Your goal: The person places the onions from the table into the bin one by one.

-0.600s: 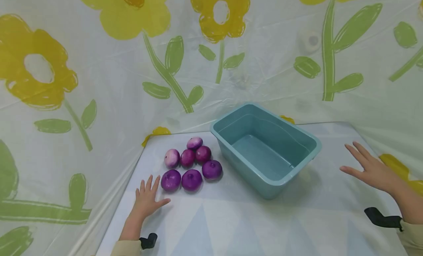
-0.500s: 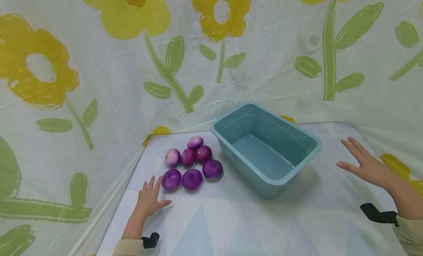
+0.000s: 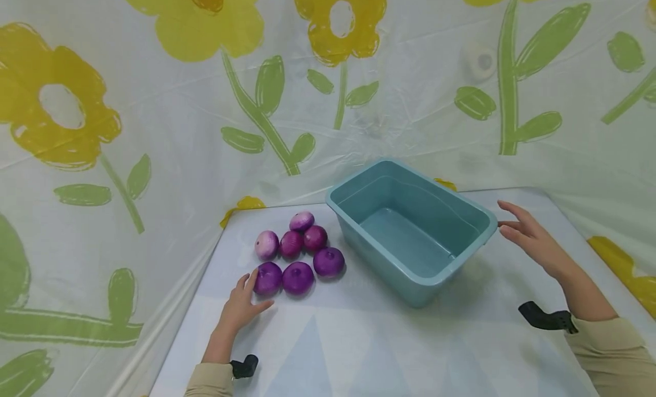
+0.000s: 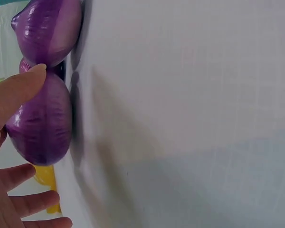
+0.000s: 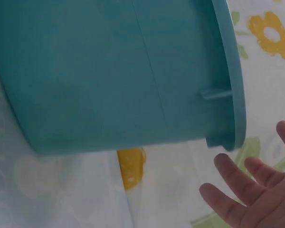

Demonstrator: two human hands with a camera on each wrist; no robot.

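Note:
Several onions, purple and pinkish, lie in a cluster at the left of the table in the head view. My left hand (image 3: 241,307) reaches the near-left purple onion (image 3: 269,278), its fingers spread around the left side. In the left wrist view the thumb (image 4: 19,92) overlaps that onion (image 4: 40,123), and the other fingers are apart below it. A teal plastic tub (image 3: 369,254), with nothing inside it, stands right of the onions. My right hand (image 3: 535,243) is by the tub's right corner, fingers loosely extended. In the right wrist view its fingertips are just below the tub's rim (image 5: 237,95).
A second purple onion (image 3: 298,278) sits close against the reached one, and a third (image 3: 329,262) stands near the tub's left wall. Behind the white table (image 3: 400,351) hangs a flower-printed curtain (image 3: 410,101). Each wrist carries a small black camera mount (image 3: 545,317).
My left hand has moved right and up against the near-left onion. The right hand has moved left to the tub's right corner. The onions and tub stay put.

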